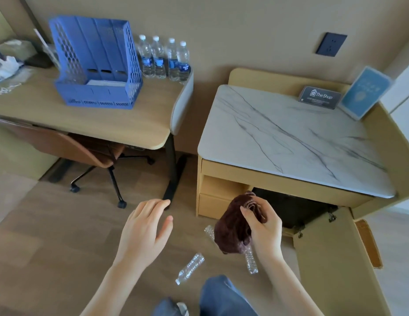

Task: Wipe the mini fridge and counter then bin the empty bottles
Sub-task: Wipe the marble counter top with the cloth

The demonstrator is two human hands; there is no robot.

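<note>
My right hand point(264, 229) grips a crumpled dark brown cloth point(234, 226), held in the air in front of the cabinet. Behind it, the black mini fridge point(290, 207) sits in the cabinet's lower opening, with the cabinet door point(331, 258) swung open to the right. The white marble counter point(290, 137) tops the cabinet. My left hand point(145, 231) hovers empty over the floor, fingers spread. Empty clear bottles lie on the floor: one point(190, 267) below my left hand, one point(251, 261) under the cloth, a third point(209, 232) partly hidden behind it.
A wooden desk point(89, 117) at left carries a blue file rack point(96, 62) and several full water bottles point(164, 58). A brown office chair point(89, 153) is tucked beneath it. A dark card point(320, 96) and blue sign point(365, 92) stand on the counter's back edge.
</note>
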